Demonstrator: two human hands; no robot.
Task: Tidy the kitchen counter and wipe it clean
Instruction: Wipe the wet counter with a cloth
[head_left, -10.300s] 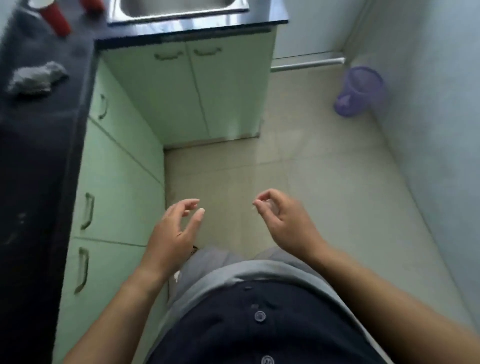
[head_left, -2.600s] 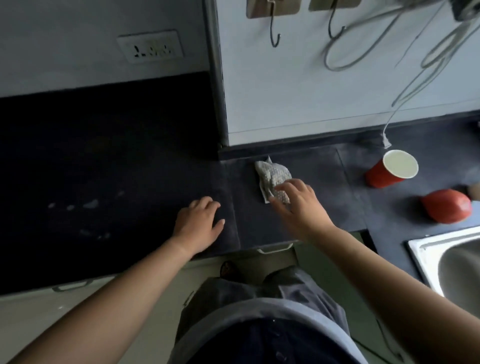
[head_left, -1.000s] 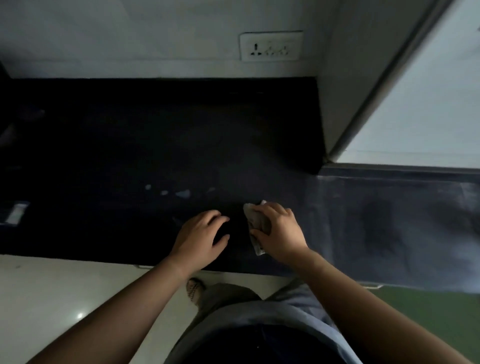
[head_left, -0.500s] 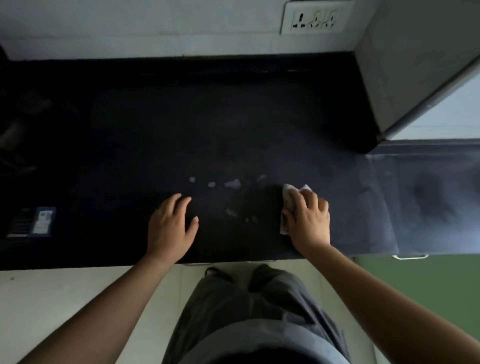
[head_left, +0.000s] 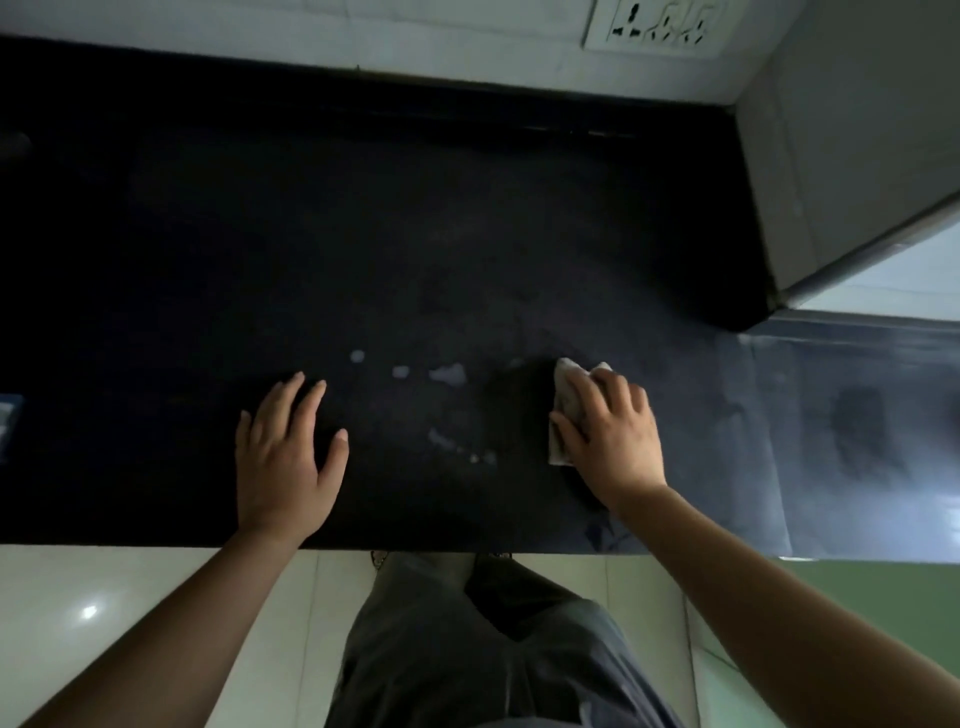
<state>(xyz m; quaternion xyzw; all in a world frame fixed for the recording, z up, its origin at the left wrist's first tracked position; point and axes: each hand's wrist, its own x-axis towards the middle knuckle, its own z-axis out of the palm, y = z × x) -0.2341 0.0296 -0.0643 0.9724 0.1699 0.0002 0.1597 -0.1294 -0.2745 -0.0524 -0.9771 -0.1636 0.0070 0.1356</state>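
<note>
A black kitchen counter fills the upper half of the head view. My right hand presses a crumpled grey-white cloth flat against the counter near its front edge; most of the cloth is hidden under the fingers. Pale wet spots lie on the dark surface just left of the cloth, with smaller specks nearer me. My left hand rests flat on the counter, fingers spread, holding nothing, left of the spots.
A white wall socket sits on the back wall at top right. A grey wall corner juts out at the right, with a lighter counter section below it. A small blue-edged object lies at the far left edge.
Over the last second my right hand has slid the cloth to the right across the counter, away from my left hand. The left hand stays flat on the counter.
</note>
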